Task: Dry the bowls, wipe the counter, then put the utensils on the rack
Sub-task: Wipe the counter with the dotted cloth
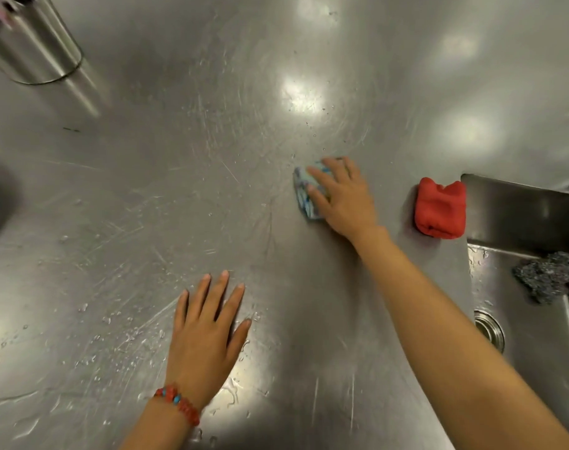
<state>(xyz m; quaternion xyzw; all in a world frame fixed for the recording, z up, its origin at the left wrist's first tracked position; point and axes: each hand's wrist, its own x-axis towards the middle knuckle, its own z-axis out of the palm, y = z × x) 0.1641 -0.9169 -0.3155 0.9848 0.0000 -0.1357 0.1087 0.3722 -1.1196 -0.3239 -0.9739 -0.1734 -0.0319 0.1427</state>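
From the head view the counter-wiping step looks to be in hand: the right hand (340, 198) presses a blue cloth (304, 198) flat under spread fingers, the left hand (208, 336) rests open on the wet counter (147, 190) nearer the person, so the next sweep probably needs to run toward the droplets around that left hand.

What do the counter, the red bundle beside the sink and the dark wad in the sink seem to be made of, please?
The counter looks like brushed stainless steel: grey, reflective, finely scratched, beaded with water. The red bundle seems soft folded cloth, matte with rounded creases. The dark wad is probably a metal wire scourer, tangled and glinting, though that is less certain.
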